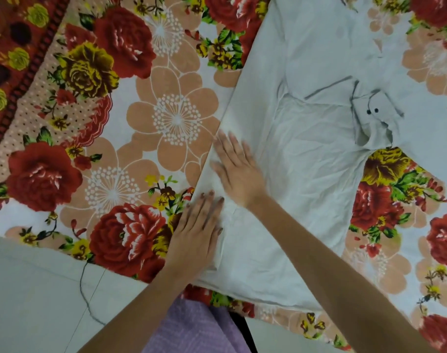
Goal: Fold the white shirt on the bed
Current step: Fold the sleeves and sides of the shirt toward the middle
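The white shirt (306, 159) lies spread on the flowered bed sheet (130, 118), running from the near edge up to the top right. One sleeve is folded across the body, and its cuff (372, 115) with two dark buttons rests on top. My left hand (197, 233) lies flat, fingers apart, on the shirt's left folded edge near the hem. My right hand (237, 169) lies flat on the same edge a little farther up, slightly blurred. Neither hand grips the cloth.
The bed's near edge runs along the bottom, with pale floor (26, 289) below at the left. A thin dark cord (83, 284) lies on the floor. My purple garment (192, 327) shows at the bottom centre. A dark patterned border (18, 72) runs along the sheet's left.
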